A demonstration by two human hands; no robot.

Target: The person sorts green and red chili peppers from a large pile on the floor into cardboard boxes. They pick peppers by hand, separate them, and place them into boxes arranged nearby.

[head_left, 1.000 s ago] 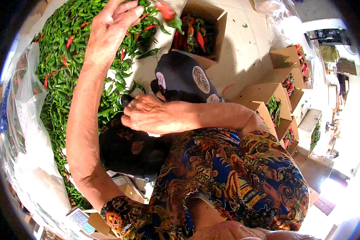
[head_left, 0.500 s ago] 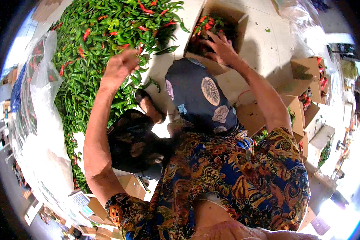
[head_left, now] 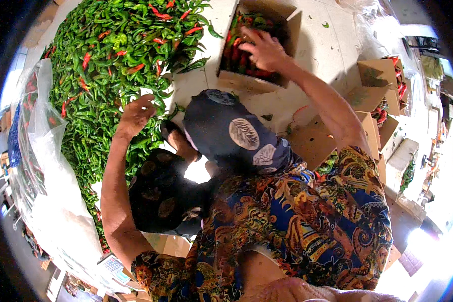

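A big heap of green chili peppers (head_left: 110,40) with scattered red ones covers the left of the floor. My left hand (head_left: 138,109) is low over its right edge, fingers curled; what they hold, if anything, I cannot make out. My right hand (head_left: 261,49) has its fingers spread over an open cardboard box (head_left: 249,80) of red and green peppers, partly hiding its contents. My legs in dark leaf-patterned trousers (head_left: 236,131) are bent between heap and box, with one foot (head_left: 178,141) beside the heap.
Several cardboard boxes (head_left: 372,70) with peppers line the right, beside a pale block (head_left: 405,151). Clear plastic sheeting (head_left: 50,176) runs along the heap's left side, and more (head_left: 367,20) lies at upper right. A calculator (head_left: 113,267) sits at lower left.
My right hand has gone from near my knees up to the box, fingers spreading. My left hand has come down from above the heap's top; the red-and-green pepper once by it is no longer visible there.
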